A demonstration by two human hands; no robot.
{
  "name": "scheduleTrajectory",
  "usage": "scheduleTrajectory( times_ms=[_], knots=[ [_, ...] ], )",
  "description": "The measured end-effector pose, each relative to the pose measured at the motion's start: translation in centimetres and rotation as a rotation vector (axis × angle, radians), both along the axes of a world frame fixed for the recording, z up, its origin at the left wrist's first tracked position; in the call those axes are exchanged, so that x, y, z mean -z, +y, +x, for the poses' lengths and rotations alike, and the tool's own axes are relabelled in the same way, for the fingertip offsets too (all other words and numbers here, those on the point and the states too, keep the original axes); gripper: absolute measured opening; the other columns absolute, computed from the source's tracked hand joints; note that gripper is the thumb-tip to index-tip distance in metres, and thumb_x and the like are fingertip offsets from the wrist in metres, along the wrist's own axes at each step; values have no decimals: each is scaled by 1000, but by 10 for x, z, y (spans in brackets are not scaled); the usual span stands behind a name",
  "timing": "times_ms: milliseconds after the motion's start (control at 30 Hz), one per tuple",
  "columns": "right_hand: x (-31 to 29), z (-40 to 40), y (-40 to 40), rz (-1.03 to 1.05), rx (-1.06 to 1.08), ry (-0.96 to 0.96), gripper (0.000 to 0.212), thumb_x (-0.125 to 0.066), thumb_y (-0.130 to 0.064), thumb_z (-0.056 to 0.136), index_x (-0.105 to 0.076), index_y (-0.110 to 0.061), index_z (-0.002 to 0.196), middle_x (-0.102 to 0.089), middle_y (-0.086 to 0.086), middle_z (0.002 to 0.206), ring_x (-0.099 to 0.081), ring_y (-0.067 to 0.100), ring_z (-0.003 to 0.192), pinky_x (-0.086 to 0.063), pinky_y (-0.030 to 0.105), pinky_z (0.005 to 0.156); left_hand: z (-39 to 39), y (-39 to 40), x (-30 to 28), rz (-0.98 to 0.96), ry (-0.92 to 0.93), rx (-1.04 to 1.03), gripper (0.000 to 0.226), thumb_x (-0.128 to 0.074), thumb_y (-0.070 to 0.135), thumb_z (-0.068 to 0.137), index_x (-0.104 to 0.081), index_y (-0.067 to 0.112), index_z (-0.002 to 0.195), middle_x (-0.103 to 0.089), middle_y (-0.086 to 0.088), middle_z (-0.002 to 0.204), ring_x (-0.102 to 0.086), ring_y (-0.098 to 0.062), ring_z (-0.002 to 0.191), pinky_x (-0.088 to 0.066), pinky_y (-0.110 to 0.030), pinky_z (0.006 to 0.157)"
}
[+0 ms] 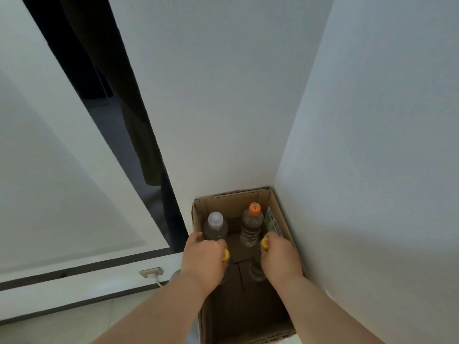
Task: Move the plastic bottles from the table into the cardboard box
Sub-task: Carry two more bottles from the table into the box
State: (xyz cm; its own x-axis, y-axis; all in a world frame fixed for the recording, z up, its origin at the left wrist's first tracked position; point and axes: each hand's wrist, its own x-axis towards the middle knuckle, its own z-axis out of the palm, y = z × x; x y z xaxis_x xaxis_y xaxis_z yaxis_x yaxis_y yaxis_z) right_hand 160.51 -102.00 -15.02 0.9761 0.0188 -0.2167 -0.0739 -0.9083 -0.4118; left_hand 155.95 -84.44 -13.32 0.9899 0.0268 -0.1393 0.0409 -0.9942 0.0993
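Both hands lower yellow-capped bottles upright into the cardboard box, likely so they stand in rows beside the clear-capped bottle and orange-capped bottle already inside. The left hand and right hand have fingers clenched round bottle necks. The box sits on the floor, tucked into a white wall corner.

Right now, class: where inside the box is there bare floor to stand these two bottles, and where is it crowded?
Bare cardboard box floor lies between the two hands and nearer the camera. The far end is crowded: clear-capped bottle, orange-capped bottle. Left hand and right hand each grip a yellow-capped bottle.
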Motion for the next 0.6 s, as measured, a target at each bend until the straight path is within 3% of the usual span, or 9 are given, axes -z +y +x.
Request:
scheduleTrajectory(
  times_ms=[100,233,467,600],
  knots=[
    [1,2,1,-1,-1,14,28,-62,-15,94,-58,-21,120,-68,5,116,-67,26,105,-58,37,88,-1,-2,0,9,10,3,21,-63,29,86,-61,32,107,-73,9,96,-68,-15,98,-16,-37,120],
    [2,-2,2,67,-37,-8,53,-64,-10,92,-49,-23,141,-56,2,139,-59,25,122,-52,38,101,-3,-2,2,-42,31,8,38,-70,34,82,-56,30,117,-69,9,110,-65,-17,108,-8,-41,123],
    [-2,-11,0,110,-125,-31,59,-66,-11,90,-46,-25,145,-50,-2,146,-51,21,132,-43,33,108,-12,4,-5,-157,11,-40,69,-71,41,82,-40,33,143,-57,11,140,-50,-14,134,0,-47,124],
    [-21,-16,-3,187,-126,-92,60,-69,-16,89,-46,-26,144,-50,-5,147,-50,19,133,-42,31,107,-19,12,-21,-302,-6,-119,73,-72,41,85,-37,33,148,-53,10,147,-47,-15,138,-12,-48,126]
  ],
)
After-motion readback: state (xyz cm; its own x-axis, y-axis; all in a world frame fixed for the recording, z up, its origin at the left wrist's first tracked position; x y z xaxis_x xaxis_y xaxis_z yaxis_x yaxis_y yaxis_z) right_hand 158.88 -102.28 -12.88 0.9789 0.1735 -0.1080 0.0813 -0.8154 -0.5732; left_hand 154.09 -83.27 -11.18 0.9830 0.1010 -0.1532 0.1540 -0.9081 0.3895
